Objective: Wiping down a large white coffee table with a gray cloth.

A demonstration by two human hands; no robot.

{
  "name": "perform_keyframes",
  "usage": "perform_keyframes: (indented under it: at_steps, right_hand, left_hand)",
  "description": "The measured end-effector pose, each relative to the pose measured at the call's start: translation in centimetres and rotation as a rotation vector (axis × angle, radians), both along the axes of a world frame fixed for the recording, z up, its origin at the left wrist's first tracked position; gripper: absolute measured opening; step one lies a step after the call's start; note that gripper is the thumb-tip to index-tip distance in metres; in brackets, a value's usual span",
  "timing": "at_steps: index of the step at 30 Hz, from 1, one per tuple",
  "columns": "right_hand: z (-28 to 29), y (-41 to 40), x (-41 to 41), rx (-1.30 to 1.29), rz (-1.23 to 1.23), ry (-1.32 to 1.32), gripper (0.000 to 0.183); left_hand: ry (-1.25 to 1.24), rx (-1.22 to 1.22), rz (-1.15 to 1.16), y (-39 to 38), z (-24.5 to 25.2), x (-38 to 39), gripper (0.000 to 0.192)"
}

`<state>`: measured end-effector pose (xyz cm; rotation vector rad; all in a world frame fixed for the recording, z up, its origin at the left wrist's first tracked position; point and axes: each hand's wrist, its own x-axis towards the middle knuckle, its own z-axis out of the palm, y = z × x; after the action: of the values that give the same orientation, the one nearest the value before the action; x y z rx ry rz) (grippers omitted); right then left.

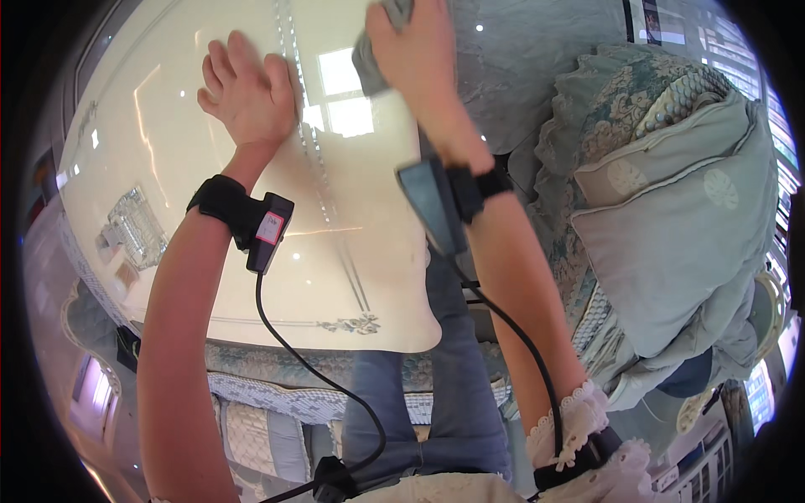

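My left hand [250, 94] rests on the glossy cream tabletop [239, 276], fingers spread, holding nothing. Near the table's right edge, at the top of the view, my right hand [418, 53] holds a crumpled grey cloth [371, 63] against the surface. Part of the cloth is hidden under the fingers. Each wrist wears a black strap with a cabled device. Between the hands, a glittering decorative line and a bright window reflection show on the tabletop.
A cut-glass dish [137, 227] and small containers stand at the table's left. On the right, grey cushions [666, 232] are piled on a patterned, ruffled cover [575, 132]. A cushioned seat [277, 364] lies beyond the table's lower edge. Black cables hang from both wrists.
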<state>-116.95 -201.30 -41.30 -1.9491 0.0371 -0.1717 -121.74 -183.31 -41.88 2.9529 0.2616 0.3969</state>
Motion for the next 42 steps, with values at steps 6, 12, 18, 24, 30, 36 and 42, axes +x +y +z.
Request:
perform_keyframes:
  at_steps: [6,12,18,24,30,36,42]
  right_hand:
    - [1.1,-1.9,-21.5,-0.196,-0.053,0.185,0.054]
    - [4.9,-4.1,-37.8,-0.511,0.101,0.402,0.064]
    - [2.8,-3.6,-29.1,-0.318,0.085,0.288,0.064]
    - [2.5,-0.5,-11.8,-0.522,0.177,-0.021,0.049]
    - [0.5,2.0,4.3,-0.384,0.219,-0.164,0.052]
    - [0.5,2.2,12.0,-0.15,0.254,-0.067,0.058]
    - [1.3,0.3,1.9,-0.176,0.314,0.102,0.058]
  left_hand:
    - [-0.013,-0.017,0.005,0.7,0.1,-0.6,0.062]
    - [-0.038,-0.004,0.016,0.0,0.1,0.0,0.062]
    - [-0.042,0.031,0.027,-0.5,0.5,0.4,0.061]
    - [0.008,-0.02,0.063,-0.5,1.4,-0.4,0.061]
    - [0.1,-0.064,0.121,-0.8,2.6,-0.1,0.061]
    - [0.071,-0.098,0.134,-1.0,3.2,0.3,0.06]
    - [0.09,-0.1,0.152,-0.4,3.0,-0.2,0.062]
